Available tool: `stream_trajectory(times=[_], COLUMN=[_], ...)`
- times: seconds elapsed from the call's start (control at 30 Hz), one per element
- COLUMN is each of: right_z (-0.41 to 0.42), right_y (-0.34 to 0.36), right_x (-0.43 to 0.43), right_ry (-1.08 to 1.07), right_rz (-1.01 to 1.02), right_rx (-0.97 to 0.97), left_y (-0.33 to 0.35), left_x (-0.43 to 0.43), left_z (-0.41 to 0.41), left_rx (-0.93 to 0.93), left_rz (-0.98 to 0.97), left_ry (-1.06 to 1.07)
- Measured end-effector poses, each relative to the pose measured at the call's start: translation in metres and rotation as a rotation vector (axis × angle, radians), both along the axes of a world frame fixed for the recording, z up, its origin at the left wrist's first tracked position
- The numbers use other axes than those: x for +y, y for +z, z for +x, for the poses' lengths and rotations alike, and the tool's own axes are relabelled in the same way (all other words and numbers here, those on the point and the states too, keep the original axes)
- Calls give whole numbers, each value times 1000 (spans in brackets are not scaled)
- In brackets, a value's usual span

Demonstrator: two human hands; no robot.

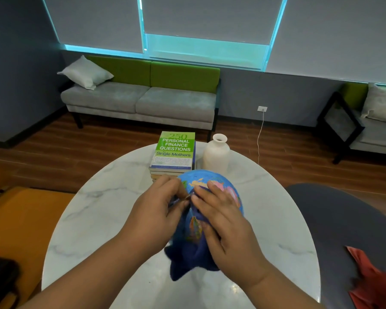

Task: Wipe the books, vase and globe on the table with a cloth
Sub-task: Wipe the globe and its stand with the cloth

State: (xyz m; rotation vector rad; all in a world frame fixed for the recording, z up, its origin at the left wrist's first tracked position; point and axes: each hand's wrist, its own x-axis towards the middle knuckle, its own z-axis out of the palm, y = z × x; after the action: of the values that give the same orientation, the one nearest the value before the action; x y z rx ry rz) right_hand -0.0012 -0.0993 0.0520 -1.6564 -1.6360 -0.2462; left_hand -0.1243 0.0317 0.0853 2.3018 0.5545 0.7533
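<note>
well, left fingers [179, 191] pinch the globe [195, 177], right fingers [217, 191] flat on cloth [187, 259], behind them books [175, 150] reading "personal finance questions".

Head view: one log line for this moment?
stage: wiping globe | left hand: holds globe | right hand: presses cloth on globe | books, vase: behind globe on table
</note>
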Motion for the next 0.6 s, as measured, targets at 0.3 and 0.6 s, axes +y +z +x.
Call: stream_trajectory(times=[0.3, 0.6], right_z=[19, -8], right_y=[-26, 3], right_x=[-24, -12], right_ry=[-241, -66], right_rz=[108, -32], right_rx=[675, 236], left_y=[4, 3], left_x=[2, -11], left_z=[2, 0], left_rx=[27, 36], left_rz=[-15, 49], left_ry=[32, 68])
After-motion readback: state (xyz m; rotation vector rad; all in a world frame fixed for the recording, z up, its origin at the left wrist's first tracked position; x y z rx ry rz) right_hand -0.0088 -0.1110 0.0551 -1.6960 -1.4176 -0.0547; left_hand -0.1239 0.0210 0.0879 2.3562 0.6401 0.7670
